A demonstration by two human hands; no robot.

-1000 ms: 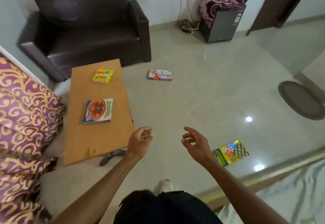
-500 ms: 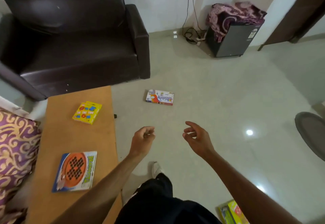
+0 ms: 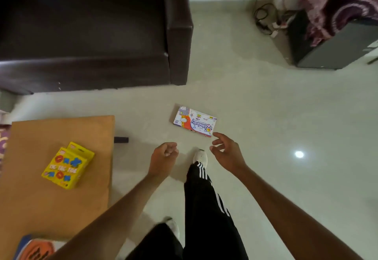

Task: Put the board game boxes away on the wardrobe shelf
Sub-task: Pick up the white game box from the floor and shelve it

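Item 1, the object: the flat white-and-orange cardboard game box [image 3: 194, 124] lies face up on the pale polished tile floor [image 3: 266, 116], just ahead of your forward white shoe [image 3: 200, 156] and clear of the sofa. Judged by its build, it is light and thin, stiff across the face but liable to buckle if pinched at a corner. The printed surface looks glossy and may slip. You should take it by the 2 long edges, or slide fingers under the near edge, since it sits flush on the tile.

Item 2, the hands: your right hand [image 3: 227, 153] hovers near the box's near right corner, fingers spread and curled, holding nothing. Your left hand [image 3: 163, 156] is loosely fisted, also empty.

Item 3, other boxes: 1 yellow tic-tac-toe card box [image 3: 67, 167] rests on the light brown wooden table [image 3: 51, 204], and 1 orange-and-blue box [image 3: 34, 249] shows at that table's near edge, partly hidden by your left forearm. Neither is touched.

Item 4, the room: a dark brown leather sofa [image 3: 92, 30] stands beyond the table. A dark grey cabinet [image 3: 337, 49] draped with a maroon patterned cloth [image 3: 335, 0] sits at the far right, with loose black cables [image 3: 263, 18] beside it. The tile is shiny; tread with care. The wardrobe shelf is not in view.
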